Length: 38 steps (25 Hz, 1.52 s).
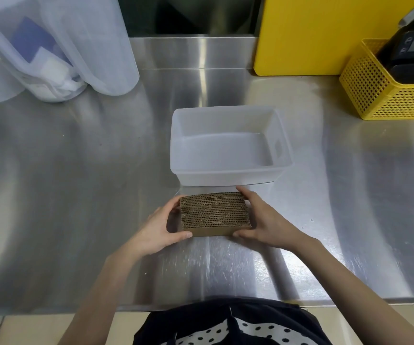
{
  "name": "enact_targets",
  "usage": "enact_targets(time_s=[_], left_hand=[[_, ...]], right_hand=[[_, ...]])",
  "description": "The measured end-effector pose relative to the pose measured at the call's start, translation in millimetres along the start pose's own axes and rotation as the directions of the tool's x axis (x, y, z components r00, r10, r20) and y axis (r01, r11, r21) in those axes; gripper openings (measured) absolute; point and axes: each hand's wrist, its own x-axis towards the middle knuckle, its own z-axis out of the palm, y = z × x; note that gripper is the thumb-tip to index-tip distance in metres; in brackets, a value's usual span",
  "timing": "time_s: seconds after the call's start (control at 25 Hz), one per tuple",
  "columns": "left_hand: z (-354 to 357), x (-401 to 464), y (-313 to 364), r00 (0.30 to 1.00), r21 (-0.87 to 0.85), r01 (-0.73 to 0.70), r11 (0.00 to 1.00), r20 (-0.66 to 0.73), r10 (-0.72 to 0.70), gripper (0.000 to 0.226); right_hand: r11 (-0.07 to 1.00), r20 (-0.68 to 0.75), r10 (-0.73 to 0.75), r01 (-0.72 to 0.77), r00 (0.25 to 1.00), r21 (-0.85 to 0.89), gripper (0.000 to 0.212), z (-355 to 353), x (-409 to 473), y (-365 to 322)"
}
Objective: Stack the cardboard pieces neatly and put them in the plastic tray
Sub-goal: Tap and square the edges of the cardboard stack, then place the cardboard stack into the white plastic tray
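Note:
A tight stack of brown corrugated cardboard pieces (214,213) stands on edge on the steel table, its ribbed edges facing up. My left hand (159,226) clasps its left side and my right hand (263,219) clasps its right side, thumbs on the near face. Just beyond the stack sits a translucent white plastic tray (279,131) with nothing inside it, almost touching my fingertips.
A yellow perforated basket (375,95) holding a black device stands at the back right, next to a yellow board (313,33). Translucent plastic containers (101,46) crowd the back left. The table's front edge (51,310) runs close to my body.

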Motion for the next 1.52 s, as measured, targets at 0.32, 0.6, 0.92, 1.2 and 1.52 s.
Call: enact_targets(time_s=[0.32, 0.6, 0.92, 1.2, 1.52], left_hand=[[5.8, -2.5, 5.5, 0.996, 0.007, -0.013, 1.0, -0.089, 0.013, 0.068], [1.8, -0.7, 12.4, 0.993, 0.018, -0.023, 1.0, -0.116, 0.025, 0.066], [1.0, 0.5, 10.7, 0.995, 0.014, -0.013, 1.0, -0.098, 0.014, 0.065], [-11.4, -4.1, 16.6, 0.997, -0.22, -0.006, 0.975, -0.071, -0.01, 0.057], [-36.1, -5.4, 31.9, 0.995, -0.371, 0.018, 0.929, -0.081, -0.052, 0.048]], right_hand=[[0.999, -0.054, -0.028, 0.025, 0.998, -0.046, 0.069, -1.1, -3.3, 4.4], [0.998, -0.087, -0.052, 0.048, 0.995, -0.047, 0.068, -3.9, 3.6, 1.8], [1.0, -0.072, -0.005, 0.007, 0.997, 0.03, 0.066, -2.3, 2.6, 3.7], [0.95, -0.015, 0.084, -0.075, 0.996, 0.302, 0.054, -8.2, -7.0, -6.3], [0.846, 0.086, 0.19, -0.208, 0.978, 0.491, 0.055, -25.0, -8.5, -32.2]])
